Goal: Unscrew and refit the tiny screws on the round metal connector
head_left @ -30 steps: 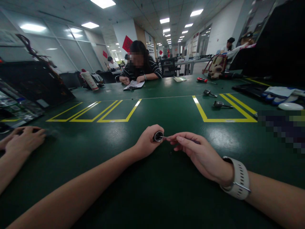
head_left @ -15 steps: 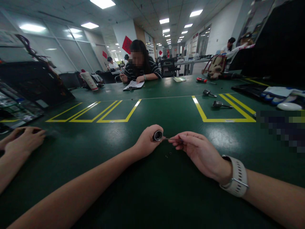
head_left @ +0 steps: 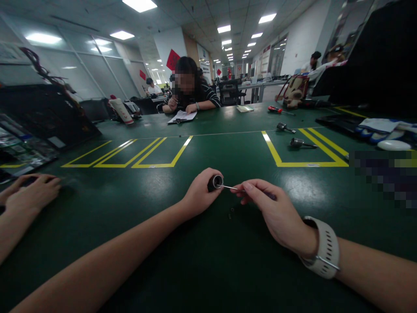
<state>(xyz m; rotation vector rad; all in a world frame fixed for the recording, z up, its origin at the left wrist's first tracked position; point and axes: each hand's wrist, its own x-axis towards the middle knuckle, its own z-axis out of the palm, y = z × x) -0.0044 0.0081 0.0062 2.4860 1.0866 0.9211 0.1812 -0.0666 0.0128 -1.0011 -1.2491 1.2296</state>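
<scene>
My left hand (head_left: 201, 190) is closed around a short dark cylinder (head_left: 211, 184), its open, metal-rimmed end facing right. In my right hand (head_left: 265, 198), thumb and fingers pinch a slim screwdriver (head_left: 229, 187) with a thin metal shaft and a dark handle partly covered by the palm. The shaft's tip reaches into the cylinder's mouth; what it touches inside is hidden. A few tiny dark parts (head_left: 231, 211) lie on the green table (head_left: 202, 261) just below the hands, too small to name.
Yellow tape (head_left: 153, 165) marks boxes on the table. Two metal pieces with shanks, one nearer (head_left: 297, 143) and one farther (head_left: 284, 127), lie right. Behind them is a red screwdriver (head_left: 275, 109). Another person's hands (head_left: 35, 191) rest at left. Opposite, someone leans over a clipboard (head_left: 182, 116).
The screwdriver now slopes down to the right, and more of its handle shows as my right hand has turned. The cylinder's mouth has risen slightly. The person opposite raised a hand.
</scene>
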